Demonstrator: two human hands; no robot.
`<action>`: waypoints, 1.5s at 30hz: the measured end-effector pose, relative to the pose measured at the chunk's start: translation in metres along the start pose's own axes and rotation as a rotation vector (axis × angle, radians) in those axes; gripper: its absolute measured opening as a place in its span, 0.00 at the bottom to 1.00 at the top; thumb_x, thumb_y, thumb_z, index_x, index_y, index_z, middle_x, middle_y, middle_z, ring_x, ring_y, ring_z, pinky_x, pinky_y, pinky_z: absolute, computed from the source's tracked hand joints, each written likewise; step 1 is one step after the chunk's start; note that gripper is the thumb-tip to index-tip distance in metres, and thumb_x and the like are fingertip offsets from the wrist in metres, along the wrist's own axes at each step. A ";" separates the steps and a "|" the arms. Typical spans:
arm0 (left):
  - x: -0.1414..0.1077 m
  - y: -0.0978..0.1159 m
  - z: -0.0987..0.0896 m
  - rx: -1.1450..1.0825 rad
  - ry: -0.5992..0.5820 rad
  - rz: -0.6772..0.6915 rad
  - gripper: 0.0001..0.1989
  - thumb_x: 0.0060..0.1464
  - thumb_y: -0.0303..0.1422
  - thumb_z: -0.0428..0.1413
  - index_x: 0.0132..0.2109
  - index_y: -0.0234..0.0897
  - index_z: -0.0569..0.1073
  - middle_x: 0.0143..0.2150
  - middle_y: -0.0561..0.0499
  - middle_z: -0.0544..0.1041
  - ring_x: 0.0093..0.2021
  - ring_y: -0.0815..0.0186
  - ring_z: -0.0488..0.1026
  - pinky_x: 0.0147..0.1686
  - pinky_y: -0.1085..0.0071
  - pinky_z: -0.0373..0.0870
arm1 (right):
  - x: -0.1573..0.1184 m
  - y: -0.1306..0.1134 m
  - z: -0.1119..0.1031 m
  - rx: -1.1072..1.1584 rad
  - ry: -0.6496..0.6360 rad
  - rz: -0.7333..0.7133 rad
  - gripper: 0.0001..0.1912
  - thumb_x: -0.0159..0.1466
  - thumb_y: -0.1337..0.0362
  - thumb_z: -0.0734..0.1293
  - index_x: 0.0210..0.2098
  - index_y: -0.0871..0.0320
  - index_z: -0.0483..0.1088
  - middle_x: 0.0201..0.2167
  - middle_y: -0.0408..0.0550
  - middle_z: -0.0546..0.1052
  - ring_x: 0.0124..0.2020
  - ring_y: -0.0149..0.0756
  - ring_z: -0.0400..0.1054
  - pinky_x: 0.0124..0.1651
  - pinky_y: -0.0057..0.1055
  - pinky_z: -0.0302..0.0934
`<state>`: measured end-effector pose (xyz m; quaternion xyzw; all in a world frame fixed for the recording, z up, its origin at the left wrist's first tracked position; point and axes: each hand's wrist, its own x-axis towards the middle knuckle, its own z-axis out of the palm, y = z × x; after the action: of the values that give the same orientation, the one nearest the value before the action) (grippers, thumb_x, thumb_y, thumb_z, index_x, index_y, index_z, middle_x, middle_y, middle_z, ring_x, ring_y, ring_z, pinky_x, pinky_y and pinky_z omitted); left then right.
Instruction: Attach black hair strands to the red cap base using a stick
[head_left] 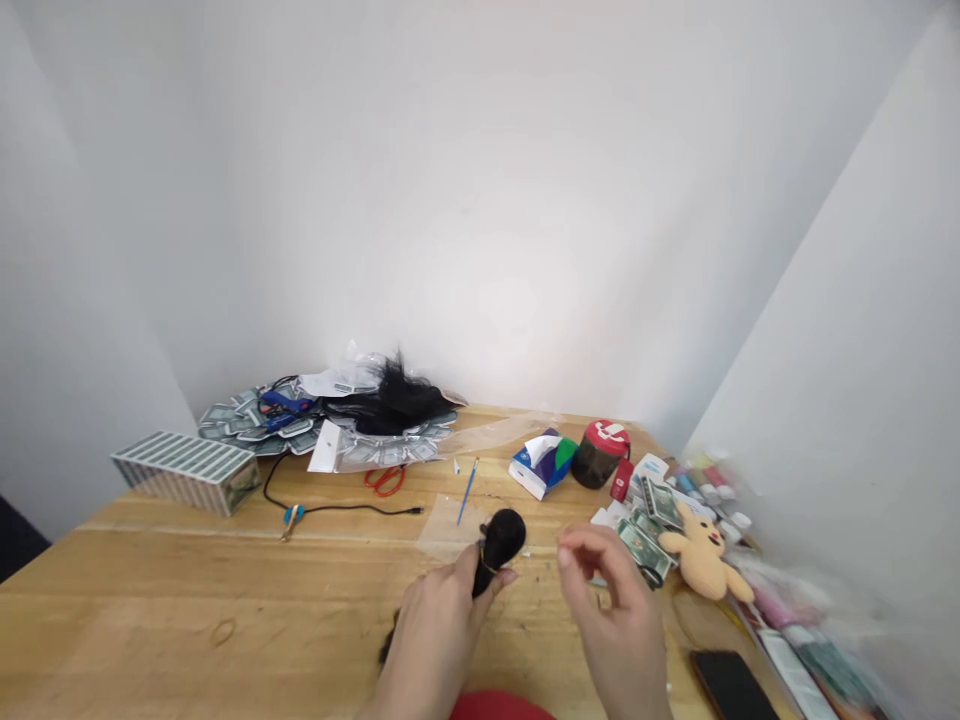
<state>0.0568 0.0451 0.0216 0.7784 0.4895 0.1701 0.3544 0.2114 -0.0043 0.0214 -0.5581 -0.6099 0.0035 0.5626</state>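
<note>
A black bundle that looks like hair, with a rounded end and a thin band around it, is held in my left hand above the wooden table. Its other end shows dark and loose at the left of my wrist. To the right, apart from the bundle, my right hand has thumb and index fingertip pressed together; whatever may be between them is too small to make out. A clear plastic sheet lies just behind the bundle.
Behind are a blue brush, orange scissors, a black cable, loose black hair, a tissue pack and a red-lidded jar. A striped box stands left; a plush toy and phone lie right.
</note>
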 end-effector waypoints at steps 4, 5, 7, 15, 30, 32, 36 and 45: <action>-0.002 0.001 0.002 0.183 0.039 -0.049 0.12 0.61 0.26 0.48 0.49 0.32 0.71 0.40 0.35 0.81 0.41 0.45 0.78 0.37 0.60 0.68 | -0.007 -0.022 0.007 -0.130 -0.113 -0.262 0.08 0.61 0.72 0.67 0.36 0.53 0.75 0.32 0.44 0.79 0.33 0.36 0.72 0.39 0.31 0.62; -0.003 0.001 0.003 0.209 0.040 -0.054 0.12 0.61 0.25 0.48 0.49 0.33 0.71 0.40 0.36 0.81 0.41 0.46 0.79 0.36 0.62 0.68 | -0.008 -0.023 0.010 -0.163 -0.115 -0.302 0.08 0.61 0.72 0.67 0.37 0.54 0.75 0.32 0.45 0.80 0.33 0.37 0.72 0.39 0.32 0.62; -0.004 0.002 0.004 0.245 0.045 -0.067 0.11 0.62 0.26 0.48 0.48 0.34 0.71 0.39 0.37 0.81 0.41 0.48 0.79 0.35 0.64 0.69 | -0.007 -0.023 0.017 -0.228 -0.105 -0.342 0.07 0.63 0.72 0.65 0.37 0.57 0.75 0.32 0.48 0.80 0.31 0.39 0.72 0.38 0.33 0.62; -0.002 0.000 0.007 0.194 0.058 -0.065 0.13 0.61 0.27 0.48 0.50 0.34 0.71 0.40 0.36 0.81 0.40 0.48 0.79 0.35 0.64 0.67 | 0.001 -0.016 0.029 -0.395 -0.164 -0.287 0.14 0.68 0.67 0.59 0.29 0.57 0.72 0.26 0.45 0.77 0.26 0.36 0.69 0.30 0.34 0.60; 0.001 -0.008 0.000 -0.825 -0.192 0.005 0.18 0.51 0.48 0.57 0.28 0.38 0.65 0.14 0.64 0.55 0.14 0.74 0.49 0.17 0.75 0.46 | 0.031 0.035 0.031 0.031 -0.237 0.206 0.08 0.67 0.60 0.65 0.38 0.60 0.71 0.34 0.43 0.75 0.31 0.32 0.71 0.36 0.34 0.68; 0.001 -0.012 0.000 -1.003 -0.330 -0.005 0.24 0.48 0.53 0.57 0.25 0.40 0.60 0.13 0.66 0.51 0.12 0.77 0.42 0.13 0.76 0.41 | 0.032 0.035 0.031 0.205 -0.296 0.303 0.09 0.67 0.61 0.65 0.38 0.61 0.71 0.33 0.43 0.75 0.29 0.31 0.71 0.33 0.32 0.68; 0.012 -0.035 0.002 -1.323 -0.575 0.016 0.26 0.51 0.55 0.56 0.24 0.39 0.57 0.13 0.67 0.49 0.11 0.79 0.39 0.09 0.78 0.39 | 0.028 0.021 0.031 0.548 -0.429 0.484 0.11 0.68 0.59 0.63 0.36 0.61 0.70 0.27 0.40 0.73 0.22 0.27 0.67 0.25 0.26 0.64; 0.027 -0.071 0.017 -1.672 -0.801 0.022 0.08 0.62 0.32 0.54 0.36 0.31 0.70 0.22 0.61 0.65 0.14 0.80 0.56 0.11 0.83 0.53 | 0.020 -0.005 0.040 0.757 -0.434 0.619 0.07 0.64 0.63 0.67 0.39 0.60 0.69 0.29 0.39 0.70 0.25 0.28 0.64 0.27 0.27 0.59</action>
<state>0.0340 0.0816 -0.0431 0.2749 0.0415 0.1895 0.9417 0.1851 0.0324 0.0234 -0.4564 -0.4754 0.5043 0.5580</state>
